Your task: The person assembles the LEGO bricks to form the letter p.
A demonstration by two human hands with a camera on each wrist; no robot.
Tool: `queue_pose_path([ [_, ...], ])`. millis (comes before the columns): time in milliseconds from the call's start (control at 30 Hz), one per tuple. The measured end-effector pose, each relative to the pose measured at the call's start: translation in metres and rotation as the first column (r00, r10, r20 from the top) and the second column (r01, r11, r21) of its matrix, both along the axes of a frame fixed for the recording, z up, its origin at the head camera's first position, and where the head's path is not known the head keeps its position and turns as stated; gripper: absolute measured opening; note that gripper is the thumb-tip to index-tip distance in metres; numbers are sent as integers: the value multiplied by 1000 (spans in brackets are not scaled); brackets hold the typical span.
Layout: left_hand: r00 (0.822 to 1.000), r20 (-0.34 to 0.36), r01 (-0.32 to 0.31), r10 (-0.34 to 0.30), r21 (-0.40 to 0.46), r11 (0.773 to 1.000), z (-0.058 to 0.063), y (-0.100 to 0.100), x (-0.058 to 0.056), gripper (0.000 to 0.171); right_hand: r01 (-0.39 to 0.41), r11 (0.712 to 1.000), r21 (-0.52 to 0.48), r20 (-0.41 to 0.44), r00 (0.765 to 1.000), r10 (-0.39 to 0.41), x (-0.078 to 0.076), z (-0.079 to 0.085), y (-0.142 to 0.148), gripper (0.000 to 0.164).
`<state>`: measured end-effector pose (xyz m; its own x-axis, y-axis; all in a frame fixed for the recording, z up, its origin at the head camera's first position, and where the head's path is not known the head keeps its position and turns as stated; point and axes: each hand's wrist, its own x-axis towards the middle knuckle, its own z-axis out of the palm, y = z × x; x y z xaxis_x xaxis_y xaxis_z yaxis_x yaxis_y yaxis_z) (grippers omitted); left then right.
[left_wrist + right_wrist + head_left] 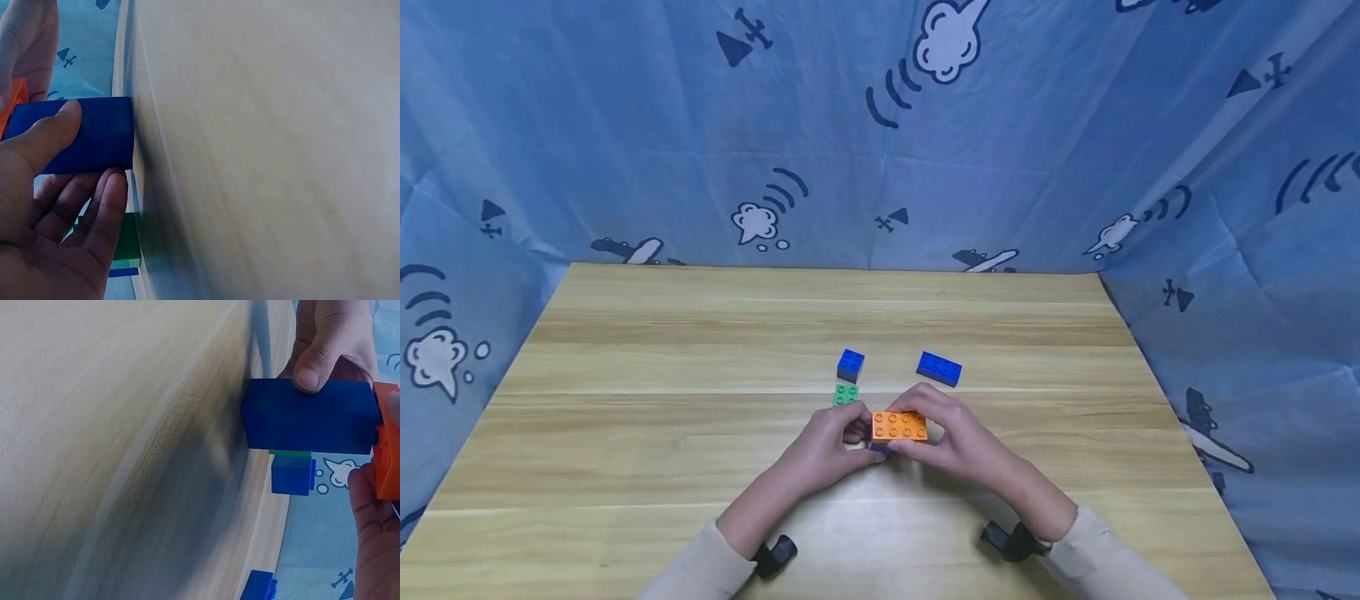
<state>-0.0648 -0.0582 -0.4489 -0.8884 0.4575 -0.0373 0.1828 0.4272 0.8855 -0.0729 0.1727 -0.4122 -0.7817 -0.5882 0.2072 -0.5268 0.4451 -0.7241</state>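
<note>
– Orange brick (899, 426): where, and held how?
– On top of the blue block (337, 425), pinched in the right hand (958, 427), thumb opposite bent fingers.
– And the blue block?
– Gripped in the left hand (826, 446), fingers part-bent. Hold upright, square the edges, then press evenly; perhaps not fully seated.
– Beyond?
– Left of the blue block, green brick (846, 395); right, long blue brick (938, 369).

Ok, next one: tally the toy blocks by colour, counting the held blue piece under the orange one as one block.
Blue: 3 (held blue block, small blue block, long blue block)
Green: 1 (green block)
Orange: 1 (orange block)
Total: 5
</note>
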Motion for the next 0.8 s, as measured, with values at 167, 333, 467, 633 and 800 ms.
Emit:
queue_pose_path([
  [167,1000,13,-1,1,3,1000,0,0,1,31,3,1000,-4,8,1000,-3,1,-1,1,32],
  [333,1000,29,-7,7,4,1000,2,0,0,30,13,1000,8,21,1000,-13,0,-1,0,33],
  [467,1000,16,-5,5,-3,1000,2,-1,0,30,10,999,31,22,1000,-11,0,1,0,34],
  [633,1000,8,-5,5,-5,1000,2,-2,0,30,8,999,49,1,1000,-8,-1,3,-2,33],
  [800,1000,21,3,-3,3,1000,3,-1,-1,29,23,998,56,-3,1000,-23,0,4,-1,34],
])
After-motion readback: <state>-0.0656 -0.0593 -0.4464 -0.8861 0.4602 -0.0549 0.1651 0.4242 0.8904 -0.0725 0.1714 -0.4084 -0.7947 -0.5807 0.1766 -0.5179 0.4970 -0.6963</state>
